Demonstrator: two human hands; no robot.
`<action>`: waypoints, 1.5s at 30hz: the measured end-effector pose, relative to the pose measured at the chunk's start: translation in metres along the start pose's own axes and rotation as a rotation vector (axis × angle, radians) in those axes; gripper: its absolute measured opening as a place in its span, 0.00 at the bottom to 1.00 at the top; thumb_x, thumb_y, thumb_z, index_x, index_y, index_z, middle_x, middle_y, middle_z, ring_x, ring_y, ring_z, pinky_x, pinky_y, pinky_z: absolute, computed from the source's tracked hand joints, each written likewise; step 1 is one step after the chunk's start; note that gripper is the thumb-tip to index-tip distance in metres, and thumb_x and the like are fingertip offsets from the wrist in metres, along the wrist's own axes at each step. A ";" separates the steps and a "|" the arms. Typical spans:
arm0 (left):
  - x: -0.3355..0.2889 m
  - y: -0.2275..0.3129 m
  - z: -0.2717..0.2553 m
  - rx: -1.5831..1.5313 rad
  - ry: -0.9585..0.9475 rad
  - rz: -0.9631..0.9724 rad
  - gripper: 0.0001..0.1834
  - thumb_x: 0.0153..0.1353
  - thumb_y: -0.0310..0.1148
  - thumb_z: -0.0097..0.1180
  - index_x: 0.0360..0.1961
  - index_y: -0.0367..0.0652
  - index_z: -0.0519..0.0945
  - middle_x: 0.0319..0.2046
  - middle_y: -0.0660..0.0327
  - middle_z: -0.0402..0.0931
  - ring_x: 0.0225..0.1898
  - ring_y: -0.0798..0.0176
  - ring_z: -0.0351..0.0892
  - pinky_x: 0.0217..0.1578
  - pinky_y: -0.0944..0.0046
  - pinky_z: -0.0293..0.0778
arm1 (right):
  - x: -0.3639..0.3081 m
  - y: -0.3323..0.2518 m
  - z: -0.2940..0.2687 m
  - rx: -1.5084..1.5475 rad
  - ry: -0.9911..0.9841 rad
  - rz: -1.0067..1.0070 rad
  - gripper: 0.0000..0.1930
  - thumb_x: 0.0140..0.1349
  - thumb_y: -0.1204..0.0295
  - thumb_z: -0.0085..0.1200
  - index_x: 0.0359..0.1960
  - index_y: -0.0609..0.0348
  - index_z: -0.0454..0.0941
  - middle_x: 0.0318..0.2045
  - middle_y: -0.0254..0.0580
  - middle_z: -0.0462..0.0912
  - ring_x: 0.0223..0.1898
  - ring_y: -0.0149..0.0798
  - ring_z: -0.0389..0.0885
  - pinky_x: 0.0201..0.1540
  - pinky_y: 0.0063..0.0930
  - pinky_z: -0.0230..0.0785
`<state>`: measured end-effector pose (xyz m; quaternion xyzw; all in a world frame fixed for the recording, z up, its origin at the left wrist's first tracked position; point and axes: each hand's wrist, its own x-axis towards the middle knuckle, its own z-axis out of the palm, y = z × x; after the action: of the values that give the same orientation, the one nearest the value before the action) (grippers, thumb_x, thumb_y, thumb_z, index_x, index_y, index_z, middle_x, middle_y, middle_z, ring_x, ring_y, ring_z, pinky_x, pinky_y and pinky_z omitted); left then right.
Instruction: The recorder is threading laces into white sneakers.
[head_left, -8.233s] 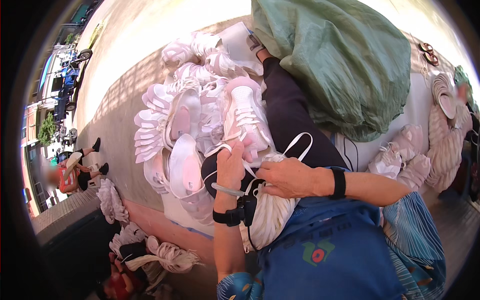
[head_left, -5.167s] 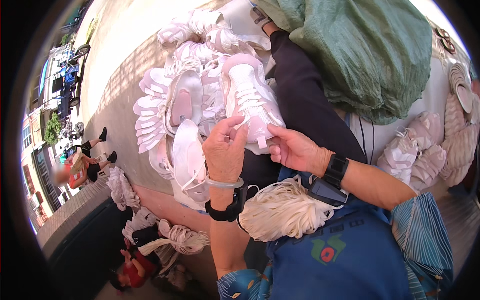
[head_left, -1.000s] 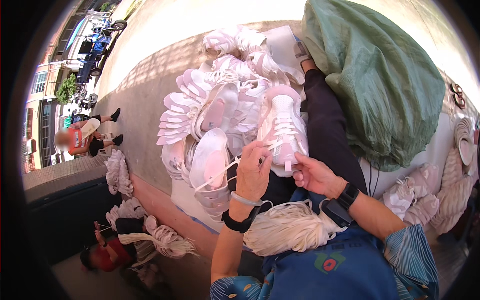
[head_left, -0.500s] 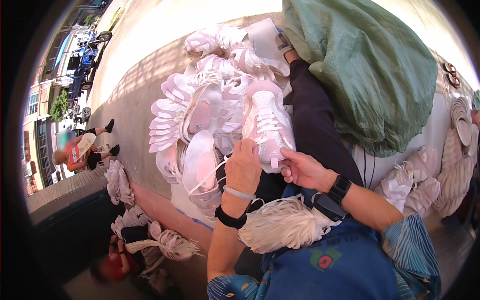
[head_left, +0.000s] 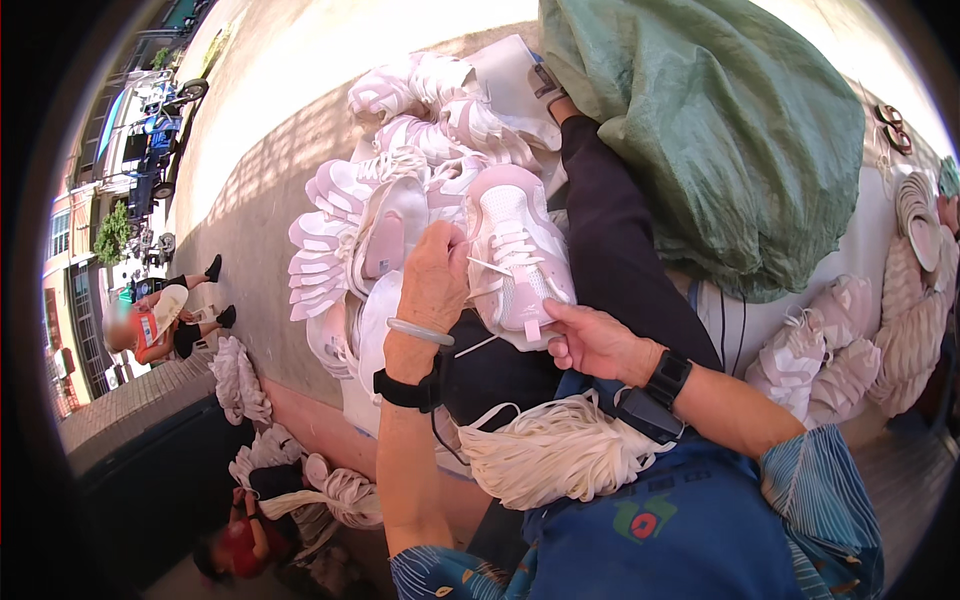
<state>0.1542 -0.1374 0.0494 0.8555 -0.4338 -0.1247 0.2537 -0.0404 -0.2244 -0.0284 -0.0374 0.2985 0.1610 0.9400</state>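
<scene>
A white and pale pink sneaker [head_left: 512, 210] rests in front of me with its toe pointing away. White lace is threaded through its eyelets. My left hand [head_left: 435, 275] is at the shoe's left side, its fingers closed on the shoelace [head_left: 488, 266], which runs taut from the eyelets. With thumb and fingers, my right hand [head_left: 598, 342] grips the sneaker's near end by the pink tongue and collar. Across my lap lies a thick bundle of cream laces [head_left: 565, 450].
Stacked pink and white shoe uppers [head_left: 330, 225] are heaped left of the sneaker. A large green sack [head_left: 710, 150] stands to the right, with more shoes [head_left: 815, 350] beyond it. Two people sit at the left, one in orange [head_left: 148, 325], one in red [head_left: 250, 535].
My left hand has moved left and away from me, drawing the lace out sideways from the shoe. My right hand keeps its hold at the near end.
</scene>
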 end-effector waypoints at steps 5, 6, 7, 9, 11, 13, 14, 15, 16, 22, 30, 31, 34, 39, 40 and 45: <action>-0.001 -0.009 0.007 -0.029 0.054 -0.038 0.04 0.60 0.26 0.52 0.34 0.37 0.72 0.27 0.53 0.73 0.28 0.56 0.75 0.32 0.62 0.70 | 0.000 0.000 -0.001 0.010 -0.007 -0.001 0.13 0.66 0.59 0.50 0.39 0.57 0.72 0.30 0.31 0.75 0.21 0.26 0.66 0.21 0.22 0.59; 0.001 -0.009 0.008 -0.048 0.062 -0.005 0.04 0.59 0.25 0.52 0.34 0.37 0.72 0.28 0.51 0.73 0.30 0.51 0.75 0.33 0.59 0.70 | 0.000 0.000 -0.001 0.008 -0.008 -0.008 0.13 0.66 0.59 0.50 0.39 0.57 0.72 0.30 0.31 0.75 0.21 0.26 0.66 0.21 0.22 0.59; 0.001 -0.010 0.008 -0.068 0.072 0.026 0.05 0.58 0.24 0.52 0.35 0.37 0.71 0.30 0.49 0.73 0.32 0.46 0.75 0.34 0.56 0.70 | 0.001 0.001 -0.001 0.008 -0.007 -0.007 0.13 0.66 0.59 0.50 0.39 0.57 0.72 0.30 0.31 0.75 0.21 0.26 0.66 0.21 0.22 0.59; -0.001 -0.011 0.005 -0.094 0.092 0.061 0.05 0.58 0.24 0.53 0.36 0.37 0.72 0.30 0.51 0.74 0.33 0.48 0.76 0.34 0.57 0.71 | 0.001 0.001 -0.001 0.002 -0.005 -0.004 0.14 0.66 0.59 0.51 0.39 0.58 0.72 0.30 0.31 0.75 0.21 0.26 0.66 0.21 0.22 0.59; -0.006 -0.013 0.000 -0.119 0.112 0.094 0.06 0.58 0.24 0.53 0.36 0.37 0.73 0.30 0.52 0.75 0.33 0.49 0.76 0.34 0.58 0.71 | 0.002 0.001 0.001 -0.004 0.000 -0.003 0.13 0.66 0.60 0.51 0.39 0.58 0.72 0.30 0.32 0.75 0.21 0.26 0.66 0.21 0.22 0.59; -0.017 -0.007 -0.006 -0.149 0.160 0.045 0.06 0.57 0.24 0.54 0.36 0.37 0.74 0.31 0.54 0.76 0.33 0.52 0.77 0.35 0.60 0.71 | 0.001 -0.001 0.000 -0.006 0.007 -0.008 0.13 0.66 0.60 0.51 0.39 0.58 0.72 0.30 0.32 0.75 0.21 0.26 0.66 0.21 0.22 0.59; -0.025 -0.002 -0.008 -0.149 0.157 0.045 0.06 0.57 0.24 0.54 0.36 0.37 0.74 0.31 0.54 0.76 0.33 0.52 0.77 0.35 0.60 0.71 | 0.001 -0.001 -0.003 -0.010 0.002 -0.007 0.15 0.66 0.59 0.50 0.41 0.58 0.72 0.31 0.33 0.76 0.21 0.27 0.67 0.21 0.23 0.60; -0.033 0.007 -0.010 -0.148 0.157 -0.027 0.05 0.57 0.23 0.55 0.35 0.37 0.74 0.31 0.54 0.76 0.33 0.52 0.76 0.35 0.60 0.71 | 0.001 -0.001 -0.004 -0.016 -0.004 -0.009 0.16 0.66 0.58 0.50 0.43 0.58 0.72 0.33 0.34 0.77 0.21 0.27 0.69 0.22 0.23 0.62; -0.041 0.014 -0.010 -0.147 0.159 -0.101 0.04 0.57 0.23 0.55 0.34 0.37 0.74 0.31 0.53 0.76 0.33 0.51 0.76 0.35 0.60 0.71 | 0.001 -0.001 -0.005 -0.016 -0.003 -0.010 0.16 0.66 0.58 0.50 0.43 0.58 0.72 0.33 0.34 0.77 0.21 0.27 0.69 0.22 0.23 0.62; -0.065 0.013 -0.009 -0.013 0.146 -0.132 0.03 0.56 0.24 0.55 0.32 0.38 0.75 0.29 0.53 0.75 0.32 0.50 0.75 0.35 0.58 0.71 | 0.000 -0.001 0.001 -0.013 0.009 -0.007 0.14 0.66 0.60 0.50 0.40 0.58 0.72 0.30 0.32 0.75 0.21 0.26 0.66 0.20 0.22 0.59; -0.061 0.031 0.019 -0.165 0.106 -0.209 0.04 0.55 0.25 0.56 0.31 0.38 0.75 0.24 0.56 0.74 0.28 0.54 0.75 0.32 0.60 0.70 | -0.004 -0.002 0.003 -0.031 0.001 -0.002 0.13 0.67 0.59 0.48 0.40 0.57 0.72 0.31 0.32 0.76 0.22 0.26 0.67 0.21 0.21 0.59; -0.058 0.033 0.021 -0.163 0.107 -0.205 0.04 0.55 0.25 0.56 0.31 0.38 0.75 0.24 0.56 0.74 0.28 0.54 0.75 0.32 0.60 0.70 | -0.004 -0.003 0.004 -0.032 -0.001 -0.005 0.13 0.67 0.59 0.48 0.40 0.57 0.72 0.31 0.32 0.76 0.22 0.26 0.67 0.21 0.21 0.59; -0.053 0.037 0.025 0.103 0.100 -0.060 0.03 0.53 0.24 0.55 0.30 0.38 0.74 0.25 0.53 0.74 0.29 0.49 0.75 0.32 0.57 0.70 | -0.005 -0.002 0.004 -0.012 -0.006 -0.001 0.13 0.67 0.59 0.48 0.40 0.57 0.72 0.32 0.32 0.76 0.21 0.26 0.67 0.20 0.21 0.59; -0.049 0.040 0.025 0.211 0.003 -0.052 0.03 0.54 0.25 0.54 0.30 0.39 0.73 0.27 0.52 0.74 0.33 0.47 0.74 0.34 0.54 0.69 | -0.002 0.000 -0.002 0.000 -0.016 0.014 0.13 0.67 0.59 0.49 0.39 0.57 0.72 0.31 0.32 0.76 0.21 0.26 0.67 0.20 0.21 0.59; -0.047 0.041 0.024 0.213 0.005 -0.047 0.03 0.54 0.25 0.54 0.30 0.39 0.73 0.27 0.52 0.74 0.33 0.47 0.74 0.34 0.54 0.69 | -0.002 0.000 -0.002 -0.001 -0.019 0.009 0.13 0.67 0.59 0.49 0.39 0.57 0.72 0.31 0.32 0.76 0.21 0.26 0.67 0.20 0.21 0.59; -0.033 0.032 0.021 0.127 -0.104 0.027 0.03 0.55 0.25 0.54 0.31 0.40 0.74 0.27 0.52 0.72 0.33 0.46 0.73 0.35 0.54 0.69 | 0.000 -0.003 0.000 0.005 0.000 0.004 0.13 0.66 0.59 0.49 0.39 0.56 0.72 0.31 0.32 0.76 0.21 0.26 0.66 0.21 0.22 0.59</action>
<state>0.1035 -0.1334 0.0489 0.8564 -0.4647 -0.1377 0.1778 -0.0393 -0.2277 -0.0286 -0.0346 0.2988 0.1623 0.9398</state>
